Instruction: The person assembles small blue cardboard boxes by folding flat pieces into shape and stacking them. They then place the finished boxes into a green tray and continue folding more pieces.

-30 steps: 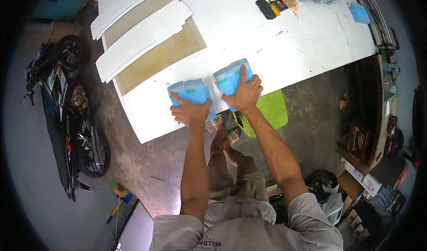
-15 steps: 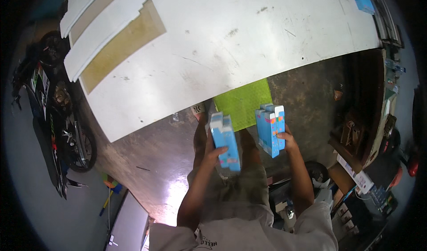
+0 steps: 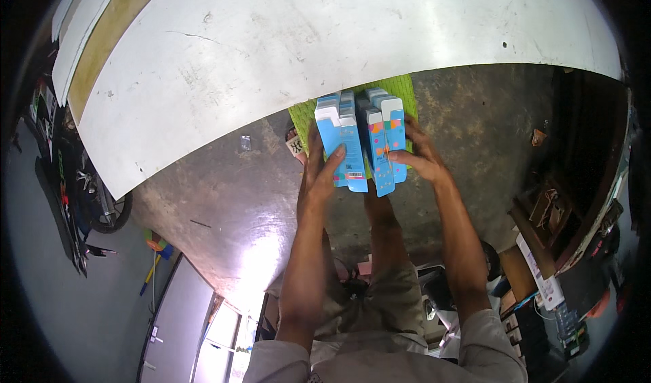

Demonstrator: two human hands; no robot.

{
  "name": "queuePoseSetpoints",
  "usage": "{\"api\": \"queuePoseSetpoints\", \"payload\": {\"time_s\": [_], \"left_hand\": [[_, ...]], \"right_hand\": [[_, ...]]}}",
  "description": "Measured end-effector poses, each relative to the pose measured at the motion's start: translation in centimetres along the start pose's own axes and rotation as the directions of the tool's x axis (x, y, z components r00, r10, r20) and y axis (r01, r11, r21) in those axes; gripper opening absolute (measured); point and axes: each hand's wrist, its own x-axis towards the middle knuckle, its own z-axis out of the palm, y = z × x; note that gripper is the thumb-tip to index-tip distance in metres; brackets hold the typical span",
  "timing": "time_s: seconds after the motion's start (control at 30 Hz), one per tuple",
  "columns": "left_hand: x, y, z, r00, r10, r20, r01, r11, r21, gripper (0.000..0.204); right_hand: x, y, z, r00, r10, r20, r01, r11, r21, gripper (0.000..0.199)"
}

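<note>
My left hand (image 3: 323,166) is closed round a stack of flattened blue cartons (image 3: 342,139) with white end flaps, its thumb across the front. A second stack of blue cartons (image 3: 384,142), dotted with orange and pink, is gripped by my right hand (image 3: 422,154), the thumb on the face and the fingers behind. Both stacks stand upright side by side with a narrow dark gap between their upper parts. Beneath them lies a green mat (image 3: 397,84), partly hidden by the cartons and the table edge.
A scuffed white table (image 3: 305,44) spans the far side, with pale boards (image 3: 102,37) on its left. To the left stands a motorcycle (image 3: 64,179). A wooden shelf (image 3: 542,213) holding odds and ends is at the right. My foot (image 3: 296,145) rests by the mat.
Both hands have moved farther forward, bringing the two carton stacks over the mat and closer together. The whole view has shifted, with the table edge now higher up.
</note>
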Motion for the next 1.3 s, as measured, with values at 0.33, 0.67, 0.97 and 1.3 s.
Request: {"api": "queuePoseSetpoints", "payload": {"time_s": [0.33, 0.67, 0.97, 1.3], "left_hand": [[-6.7, -0.3, 2.3, 0.978, -0.149, -0.148, 0.147, 0.989, -0.024, 0.066], [-7.5, 5.3, -1.5, 0.922, 0.142, -0.361, -0.122, 0.989, 0.079, 0.059], [1.6, -0.4, -5.7, 0.938, 0.197, -0.286, -0.073, 0.916, 0.394, 0.031], [-1.1, -1.1, -4.9, 0.975, 0.063, -0.212, 0.020, 0.929, 0.371, 0.030]], "right_hand": [[-5.1, -3.1, 4.4, 0.971, -0.035, -0.235, 0.040, 0.999, 0.019, 0.095], [-7.4, -0.8, -0.3, 0.912, 0.011, -0.409, 0.183, 0.884, 0.431, 0.064], [-0.2, 3.9, 0.1, 0.859, 0.018, -0.512, -0.096, 0.987, -0.128, 0.056], [0.6, 1.7, -1.4, 0.935, 0.015, -0.354, -0.067, 0.989, -0.134, 0.059]]}}
